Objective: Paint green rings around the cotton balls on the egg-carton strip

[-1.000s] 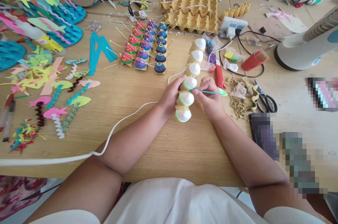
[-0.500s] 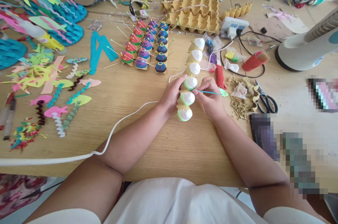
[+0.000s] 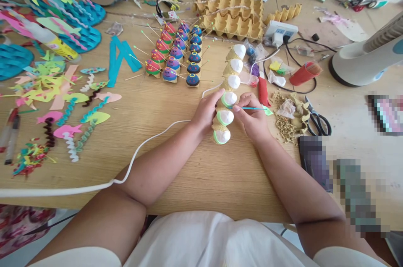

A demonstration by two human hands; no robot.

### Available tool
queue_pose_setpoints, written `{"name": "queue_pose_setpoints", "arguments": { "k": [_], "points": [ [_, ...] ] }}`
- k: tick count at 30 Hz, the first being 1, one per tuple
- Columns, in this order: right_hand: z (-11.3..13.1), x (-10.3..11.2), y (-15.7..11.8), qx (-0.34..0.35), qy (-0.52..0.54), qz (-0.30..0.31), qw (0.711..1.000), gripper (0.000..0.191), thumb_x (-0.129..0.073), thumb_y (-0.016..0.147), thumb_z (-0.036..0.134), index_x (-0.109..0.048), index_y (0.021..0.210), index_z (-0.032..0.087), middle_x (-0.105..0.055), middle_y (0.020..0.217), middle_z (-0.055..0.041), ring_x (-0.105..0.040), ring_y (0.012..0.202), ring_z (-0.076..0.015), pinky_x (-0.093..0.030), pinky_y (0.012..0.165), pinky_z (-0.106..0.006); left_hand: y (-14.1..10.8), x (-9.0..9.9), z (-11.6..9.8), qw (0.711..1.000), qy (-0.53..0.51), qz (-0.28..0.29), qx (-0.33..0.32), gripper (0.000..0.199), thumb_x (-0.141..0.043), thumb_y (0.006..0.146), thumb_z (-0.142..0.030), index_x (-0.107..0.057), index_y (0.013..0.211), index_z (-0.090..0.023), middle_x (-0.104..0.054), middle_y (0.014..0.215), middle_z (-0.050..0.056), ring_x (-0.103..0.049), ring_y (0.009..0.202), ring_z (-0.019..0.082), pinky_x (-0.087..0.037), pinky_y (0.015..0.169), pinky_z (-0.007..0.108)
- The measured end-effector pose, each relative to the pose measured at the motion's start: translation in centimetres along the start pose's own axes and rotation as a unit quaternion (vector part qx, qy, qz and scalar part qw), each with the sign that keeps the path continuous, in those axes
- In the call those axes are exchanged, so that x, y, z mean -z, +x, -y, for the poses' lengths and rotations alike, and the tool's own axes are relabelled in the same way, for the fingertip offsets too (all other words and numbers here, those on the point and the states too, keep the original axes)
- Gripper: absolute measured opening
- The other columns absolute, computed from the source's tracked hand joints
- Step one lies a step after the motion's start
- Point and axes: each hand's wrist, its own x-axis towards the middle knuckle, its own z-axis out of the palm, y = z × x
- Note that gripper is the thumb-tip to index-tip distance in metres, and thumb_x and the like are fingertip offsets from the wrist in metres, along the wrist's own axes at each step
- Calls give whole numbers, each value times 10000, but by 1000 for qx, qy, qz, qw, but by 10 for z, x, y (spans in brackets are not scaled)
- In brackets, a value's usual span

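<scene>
My left hand is closed on the left side of an egg-carton strip, its thumb near the fourth cup from the top. White domes cap the cups, and light green bands edge the three nearest ones. In a pinch, my right hand holds a thin blue stick, which points left at the fourth dome. The stick's tip is too small to make out. Just beyond the right fingers shows a light green piece; I cannot tell whether it touches the stick.
Decorated carton strips with pins stand at the back, before stacked egg trays. Scissors, a red cup-like holder and a power strip lie to the right. Paper fish spread leftward. A white cable crosses my left arm.
The whole view has shifted slightly. Both hands keep their hold, and the blue stick stays by the fourth dome with hardly any visible movement.
</scene>
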Motion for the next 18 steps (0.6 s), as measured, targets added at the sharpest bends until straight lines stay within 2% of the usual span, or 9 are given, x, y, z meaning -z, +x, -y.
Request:
{"name": "queue_pose_setpoints", "arguments": {
  "k": [4, 7, 13, 18],
  "points": [
    [4, 1, 0, 8, -1, 12, 1000, 439, -791, 895, 672, -671, 793, 263, -576, 929, -15, -558, 911, -194, -490, 938, -411, 1, -1, 0, 1000, -21, -2, -2, 300, -693, 1031, -293, -603, 765, -187, -576, 693, -36, -543, 655, 108, -441, 656, 250],
    [3, 1, -1, 20, -10, -2, 1000, 413, -799, 904, 646, -686, 798, 262, -580, 917, -11, -566, 901, -188, -486, 928, -403, 2, 1, 1, 1000, -25, 1, -5, 291, -661, 1039, -267, -615, 765, -182, -591, 685, -37, -550, 636, 102, -439, 635, 244],
    [-4, 2, 1, 63, -44, -41, 996, 386, -829, 898, 599, -681, 806, 255, -564, 858, 11, -549, 862, -173, -455, 870, -378, 4, 4, 4, 1000, -28, -5, 11, 298, -748, 999, -362, -622, 789, -192, -595, 710, -42, -560, 630, 99, -445, 632, 242],
    [-2, 2, 1, 75, -47, -45, 995, 444, -822, 893, 625, -635, 759, 246, -527, 841, 13, -527, 841, -170, -454, 841, -378, 5, 5, 5, 999, -41, -14, 20, 305, -742, 1004, -345, -585, 787, -198, -558, 694, -52, -527, 610, 89, -420, 603, 235]
  ]
}}
